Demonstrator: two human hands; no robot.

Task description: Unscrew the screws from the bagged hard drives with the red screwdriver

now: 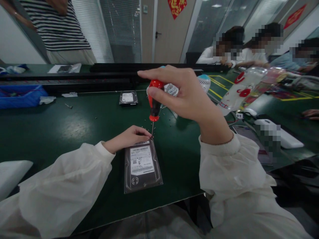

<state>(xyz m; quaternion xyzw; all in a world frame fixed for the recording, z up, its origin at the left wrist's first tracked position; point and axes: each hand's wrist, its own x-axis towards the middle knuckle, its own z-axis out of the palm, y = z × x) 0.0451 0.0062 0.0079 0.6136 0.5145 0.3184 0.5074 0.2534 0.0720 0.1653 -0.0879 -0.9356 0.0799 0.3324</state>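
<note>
The screwdriver [155, 108] is clasped by the right grip [183, 89]; closure of the left grip [127, 137] cannot be told. The hard drive [141, 162], likely dense, rigid, is best edge-held.

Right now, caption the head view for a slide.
Right hand holds screwdriver to hard drive; left hand at its far end.

Right hand [185, 88] raised, gripping; left hand [128, 136] lower.
</note>
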